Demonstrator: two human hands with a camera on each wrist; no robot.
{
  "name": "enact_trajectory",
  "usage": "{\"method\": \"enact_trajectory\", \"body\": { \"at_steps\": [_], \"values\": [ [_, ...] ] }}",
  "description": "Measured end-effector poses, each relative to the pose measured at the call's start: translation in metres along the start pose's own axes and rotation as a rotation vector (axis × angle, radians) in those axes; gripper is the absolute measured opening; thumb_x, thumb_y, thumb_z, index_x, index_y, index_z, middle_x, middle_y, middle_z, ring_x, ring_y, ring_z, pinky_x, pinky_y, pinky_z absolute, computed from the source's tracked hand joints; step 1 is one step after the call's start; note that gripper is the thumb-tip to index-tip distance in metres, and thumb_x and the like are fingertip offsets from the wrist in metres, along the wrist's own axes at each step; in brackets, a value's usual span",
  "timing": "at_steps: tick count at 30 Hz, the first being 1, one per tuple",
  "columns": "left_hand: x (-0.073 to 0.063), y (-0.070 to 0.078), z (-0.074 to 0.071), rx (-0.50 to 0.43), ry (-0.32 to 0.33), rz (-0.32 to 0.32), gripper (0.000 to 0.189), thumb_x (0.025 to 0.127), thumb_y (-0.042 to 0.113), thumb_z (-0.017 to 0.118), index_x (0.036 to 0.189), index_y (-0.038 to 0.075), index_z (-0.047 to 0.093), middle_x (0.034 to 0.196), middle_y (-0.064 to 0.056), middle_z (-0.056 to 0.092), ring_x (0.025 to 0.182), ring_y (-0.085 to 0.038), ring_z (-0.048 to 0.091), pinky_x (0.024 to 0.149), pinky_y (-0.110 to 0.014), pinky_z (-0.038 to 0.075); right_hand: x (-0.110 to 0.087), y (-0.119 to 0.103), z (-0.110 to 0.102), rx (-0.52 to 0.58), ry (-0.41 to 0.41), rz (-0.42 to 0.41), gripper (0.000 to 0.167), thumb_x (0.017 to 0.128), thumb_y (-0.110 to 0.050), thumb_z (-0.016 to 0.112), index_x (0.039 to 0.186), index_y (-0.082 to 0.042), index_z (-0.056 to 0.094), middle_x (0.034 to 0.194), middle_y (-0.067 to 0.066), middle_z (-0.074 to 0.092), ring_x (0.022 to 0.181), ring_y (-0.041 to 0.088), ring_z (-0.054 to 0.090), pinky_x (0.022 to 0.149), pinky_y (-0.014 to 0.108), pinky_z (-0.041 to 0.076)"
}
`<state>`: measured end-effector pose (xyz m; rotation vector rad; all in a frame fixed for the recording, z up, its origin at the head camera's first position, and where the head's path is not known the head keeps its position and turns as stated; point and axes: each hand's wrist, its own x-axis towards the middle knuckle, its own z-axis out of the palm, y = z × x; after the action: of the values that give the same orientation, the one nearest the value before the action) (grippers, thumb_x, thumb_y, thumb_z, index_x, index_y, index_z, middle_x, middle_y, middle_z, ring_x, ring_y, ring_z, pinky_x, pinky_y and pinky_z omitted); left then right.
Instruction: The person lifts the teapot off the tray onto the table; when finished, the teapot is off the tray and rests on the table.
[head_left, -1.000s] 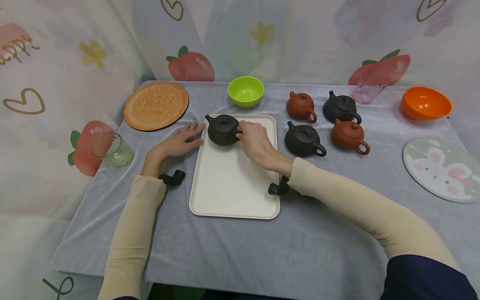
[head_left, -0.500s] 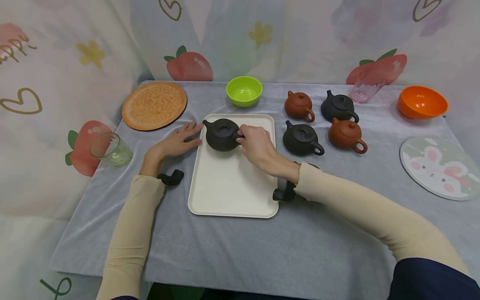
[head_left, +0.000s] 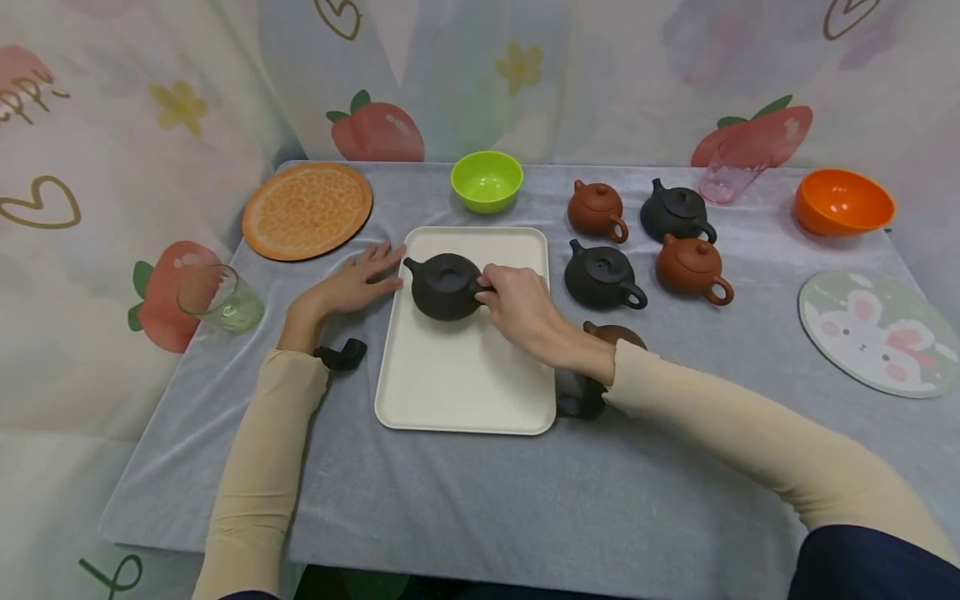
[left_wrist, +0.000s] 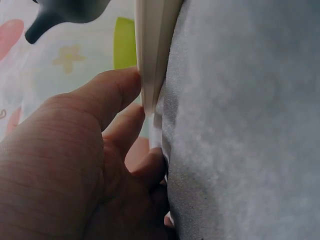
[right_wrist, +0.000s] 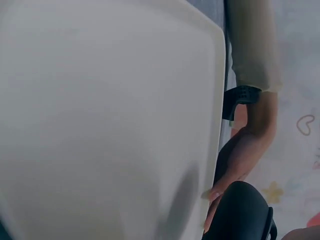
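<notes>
My right hand point(head_left: 525, 312) pinches the handle of a black teapot point(head_left: 446, 287), held over the upper half of a cream rectangular tray point(head_left: 465, 375), its spout pointing left. A gap shows between this teapot point(left_wrist: 82, 9) and the tray's rim point(left_wrist: 152, 50) in the left wrist view. With fingers spread, my left hand point(head_left: 341, 293) touches the tray's left edge; the fingertips meet the rim. In the right wrist view the teapot's dark body point(right_wrist: 240, 212) covers part of the left hand point(right_wrist: 247, 155).
Right of the tray stand black teapots point(head_left: 603, 277) and reddish-brown teapots point(head_left: 692, 268), one brown teapot point(head_left: 617, 335) partly behind my sleeve. Around them are a green bowl point(head_left: 487, 183), orange bowl point(head_left: 843, 204), pink glass point(head_left: 729, 177), rabbit mat point(head_left: 877, 333), orange round mat point(head_left: 307, 211) and green glass point(head_left: 232, 304).
My right hand has brought the black teapot toward me, from the tray's far edge. A brown teapot has come into sight beside my right sleeve. The left hand stays at the tray's edge.
</notes>
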<state>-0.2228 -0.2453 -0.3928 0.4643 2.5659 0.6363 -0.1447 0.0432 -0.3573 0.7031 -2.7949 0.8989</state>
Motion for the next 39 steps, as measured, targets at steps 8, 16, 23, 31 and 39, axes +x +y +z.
{"method": "enact_trajectory", "body": {
  "at_steps": [8, 16, 23, 31, 39],
  "values": [
    [0.000, 0.001, 0.000, 0.003, -0.001, -0.015, 0.068, 0.101, 0.050, 0.044, 0.158, 0.027, 0.013, 0.165, -0.009, -0.002, 0.151, -0.028, -0.012, 0.120, -0.053, -0.008, -0.014, 0.001, -0.006, 0.017, -0.005, -0.026, 0.006, 0.093, -0.008, 0.066, 0.091, -0.002, 0.067, 0.097, 0.011, 0.074, 0.086, 0.024, 0.071, 0.072, 0.035, 0.057],
    [-0.002, 0.001, 0.000, -0.013, -0.002, -0.006, 0.068, 0.101, 0.051, 0.043, 0.158, 0.029, 0.012, 0.165, -0.008, -0.003, 0.151, -0.027, -0.012, 0.120, -0.053, -0.008, -0.029, 0.000, -0.007, 0.060, -0.015, -0.050, 0.006, 0.092, -0.008, 0.067, 0.091, -0.002, 0.067, 0.096, 0.011, 0.073, 0.081, 0.020, 0.070, 0.067, 0.031, 0.055],
    [-0.001, 0.001, 0.001, -0.021, -0.005, -0.016, 0.069, 0.101, 0.050, 0.044, 0.158, 0.029, 0.012, 0.165, -0.007, -0.004, 0.151, -0.026, -0.013, 0.120, -0.053, -0.009, -0.040, 0.001, -0.007, 0.060, -0.005, -0.061, 0.005, 0.091, -0.007, 0.067, 0.091, -0.003, 0.068, 0.093, 0.010, 0.074, 0.074, 0.017, 0.066, 0.062, 0.030, 0.053],
    [0.001, -0.001, 0.000, -0.011, -0.009, -0.012, 0.069, 0.101, 0.050, 0.043, 0.158, 0.028, 0.011, 0.165, -0.009, -0.004, 0.151, -0.027, -0.013, 0.119, -0.054, -0.009, -0.051, -0.001, -0.007, 0.069, -0.020, -0.066, 0.005, 0.091, -0.008, 0.068, 0.090, -0.004, 0.068, 0.092, 0.007, 0.073, 0.073, 0.014, 0.065, 0.060, 0.029, 0.053],
    [0.001, -0.002, 0.001, -0.007, -0.008, -0.009, 0.069, 0.101, 0.050, 0.043, 0.158, 0.028, 0.010, 0.165, -0.009, -0.004, 0.151, -0.027, -0.013, 0.119, -0.054, -0.009, -0.060, -0.001, -0.004, 0.067, -0.011, -0.083, 0.004, 0.090, -0.007, 0.069, 0.086, -0.006, 0.067, 0.089, 0.006, 0.073, 0.071, 0.012, 0.064, 0.059, 0.028, 0.052]
  ]
}}
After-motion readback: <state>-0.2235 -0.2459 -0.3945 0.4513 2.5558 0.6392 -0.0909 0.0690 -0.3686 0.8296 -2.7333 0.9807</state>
